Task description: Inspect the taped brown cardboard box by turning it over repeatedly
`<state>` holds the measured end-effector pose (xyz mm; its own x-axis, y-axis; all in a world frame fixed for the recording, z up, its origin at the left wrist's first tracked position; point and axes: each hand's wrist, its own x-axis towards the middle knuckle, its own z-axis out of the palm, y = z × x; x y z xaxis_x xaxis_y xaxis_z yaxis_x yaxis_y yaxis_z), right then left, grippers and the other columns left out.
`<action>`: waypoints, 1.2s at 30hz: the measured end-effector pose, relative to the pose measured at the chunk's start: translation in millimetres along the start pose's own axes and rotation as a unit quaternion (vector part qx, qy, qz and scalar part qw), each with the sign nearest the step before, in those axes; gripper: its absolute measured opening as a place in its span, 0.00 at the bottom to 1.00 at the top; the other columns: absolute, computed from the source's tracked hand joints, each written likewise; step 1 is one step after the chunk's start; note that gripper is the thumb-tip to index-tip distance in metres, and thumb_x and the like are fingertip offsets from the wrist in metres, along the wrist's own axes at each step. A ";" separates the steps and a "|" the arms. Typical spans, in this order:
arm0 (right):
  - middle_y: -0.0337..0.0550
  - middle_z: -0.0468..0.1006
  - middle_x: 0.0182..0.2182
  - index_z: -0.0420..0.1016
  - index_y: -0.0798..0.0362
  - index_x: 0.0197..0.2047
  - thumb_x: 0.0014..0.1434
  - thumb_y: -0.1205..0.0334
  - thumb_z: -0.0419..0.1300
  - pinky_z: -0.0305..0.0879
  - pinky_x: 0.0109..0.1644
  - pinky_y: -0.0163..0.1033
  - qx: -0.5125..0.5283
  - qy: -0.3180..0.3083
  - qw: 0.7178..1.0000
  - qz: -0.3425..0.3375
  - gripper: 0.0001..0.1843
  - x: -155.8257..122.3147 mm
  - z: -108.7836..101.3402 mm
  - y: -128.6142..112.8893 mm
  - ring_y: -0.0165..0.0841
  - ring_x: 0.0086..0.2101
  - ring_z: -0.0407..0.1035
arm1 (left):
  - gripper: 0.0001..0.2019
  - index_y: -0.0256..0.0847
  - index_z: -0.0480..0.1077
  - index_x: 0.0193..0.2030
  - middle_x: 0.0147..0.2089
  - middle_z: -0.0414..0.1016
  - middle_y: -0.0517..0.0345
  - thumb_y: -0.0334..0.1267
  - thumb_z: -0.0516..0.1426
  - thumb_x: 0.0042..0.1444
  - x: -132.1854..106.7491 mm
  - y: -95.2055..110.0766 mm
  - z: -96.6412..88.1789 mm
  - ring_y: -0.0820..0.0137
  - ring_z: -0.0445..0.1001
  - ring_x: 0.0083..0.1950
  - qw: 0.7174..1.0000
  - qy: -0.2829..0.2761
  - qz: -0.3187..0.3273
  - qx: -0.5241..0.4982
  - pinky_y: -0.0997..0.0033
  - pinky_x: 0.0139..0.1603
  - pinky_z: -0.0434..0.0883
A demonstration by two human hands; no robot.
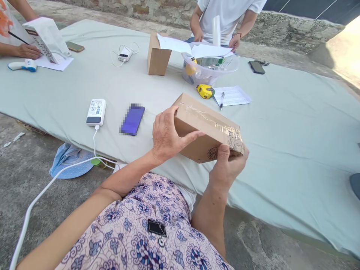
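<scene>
A brown cardboard box (208,123), tilted, is held between my two hands above the near side of the table. Clear tape runs along its top face, and dark scribbled lines mark its right end. My left hand (170,135) grips the left end, thumb along the near face. Around the lower right corner wraps my right hand (229,167), its thumb on the near face; its other fingers are mostly hidden behind the box. Left of the box lie a phone (133,119) with a purple screen and a white power bank (96,112) with a cable plugged in.
Beyond the box are a yellow tape measure (205,91), a pen (222,100) on a printed sheet (234,96), a clear plastic basin (201,77) of items and another cardboard box (157,56). One person stands across the pale tablecloth (281,150); another writes at far left.
</scene>
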<state>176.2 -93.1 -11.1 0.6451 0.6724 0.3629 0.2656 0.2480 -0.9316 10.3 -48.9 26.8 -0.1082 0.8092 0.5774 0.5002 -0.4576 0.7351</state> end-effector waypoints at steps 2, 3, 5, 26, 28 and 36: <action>0.50 0.77 0.52 0.69 0.56 0.57 0.53 0.34 0.64 0.68 0.64 0.52 0.004 0.000 1.000 -0.007 0.40 0.0 -0.9 -1.0 0.41 0.54 0.73 | 0.40 0.45 0.62 0.61 0.60 0.73 0.43 0.71 0.58 0.51 2.9 -0.6 -4.3 0.54 0.70 0.60 1.000 -0.006 -0.004 -0.012 0.56 0.63 0.65; 0.49 0.77 0.52 0.70 0.56 0.56 0.55 0.34 0.62 0.68 0.64 0.52 0.007 0.002 1.000 -0.012 0.38 0.3 -1.4 -1.4 0.41 0.54 0.73 | 0.39 0.44 0.62 0.61 0.61 0.73 0.43 0.71 0.56 0.53 4.2 -1.3 -6.1 0.54 0.70 0.61 1.000 -0.011 -0.008 -0.020 0.56 0.63 0.65; 0.48 0.77 0.51 0.72 0.56 0.55 0.58 0.35 0.60 0.67 0.64 0.51 0.009 0.008 1.000 -0.024 0.34 1.8 -2.7 -1.4 0.40 0.54 0.72 | 0.37 0.44 0.63 0.61 0.61 0.73 0.44 0.70 0.54 0.56 6.7 -4.2 -8.4 0.55 0.70 0.61 0.999 -0.022 -0.022 -0.037 0.57 0.63 0.65; 0.52 0.71 0.63 0.63 0.53 0.68 0.55 0.45 0.66 0.58 0.72 0.54 0.065 -0.134 0.988 0.046 0.41 15.7 -7.1 43.0 0.39 0.63 0.67 | 0.11 0.44 0.68 0.50 0.51 0.80 0.51 0.43 0.57 0.64 26.6 -55.7 2.0 0.65 0.78 0.51 0.939 -0.082 -0.240 -0.234 0.65 0.50 0.72; 0.52 0.72 0.62 0.64 0.53 0.67 0.56 0.44 0.65 0.59 0.72 0.54 0.079 -0.117 0.988 0.055 0.40 17.0 -2.8 49.0 0.38 0.62 0.69 | 0.09 0.43 0.68 0.47 0.51 0.80 0.51 0.43 0.57 0.63 26.2 -60.7 5.5 0.65 0.78 0.53 0.943 -0.087 -0.225 -0.228 0.66 0.51 0.72; 0.51 0.72 0.62 0.68 0.54 0.65 0.57 0.45 0.64 0.55 0.74 0.51 0.112 -0.123 0.985 0.037 0.37 20.5 1.0 55.8 0.37 0.64 0.66 | 0.13 0.41 0.69 0.52 0.57 0.78 0.48 0.41 0.55 0.63 29.3 -82.3 13.2 0.67 0.76 0.57 0.929 -0.123 -0.189 -0.294 0.68 0.55 0.72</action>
<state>203.5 -64.8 -55.6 0.4566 0.8363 0.3035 0.0411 0.3209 -0.9462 -22.7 17.3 -21.4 0.0555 0.9798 0.1924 -0.0964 -0.1865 0.9777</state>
